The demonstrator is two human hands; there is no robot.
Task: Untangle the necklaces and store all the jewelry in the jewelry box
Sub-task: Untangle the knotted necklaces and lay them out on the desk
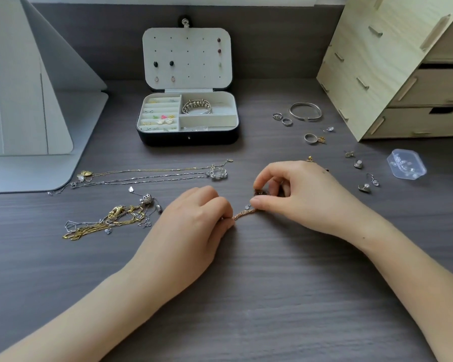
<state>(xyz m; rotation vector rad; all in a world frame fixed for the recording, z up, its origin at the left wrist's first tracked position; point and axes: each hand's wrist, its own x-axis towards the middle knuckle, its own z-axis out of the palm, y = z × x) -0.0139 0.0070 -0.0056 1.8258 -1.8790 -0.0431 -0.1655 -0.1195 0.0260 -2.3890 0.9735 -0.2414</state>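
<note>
A thin rose-gold chain (243, 213) stretches between my hands at the table's middle. My left hand (194, 218) pinches its left end with curled fingers. My right hand (298, 194) pinches its right end, near a dark pendant (261, 192). Left of my hands lies a tangled heap of gold and silver necklaces (110, 220). Beyond it two necklaces (152, 175) lie straight, side by side. The open jewelry box (187, 138) stands at the back, with earrings in its lid and slots and a bracelet (196, 107) in one compartment.
Rings (287, 122), a silver bangle (305, 111) and loose earrings (364, 186) lie scattered at the right. A small clear plastic case (406, 163) sits near a wooden drawer unit (392, 74) at the back right. A grey stand (29, 105) fills the left.
</note>
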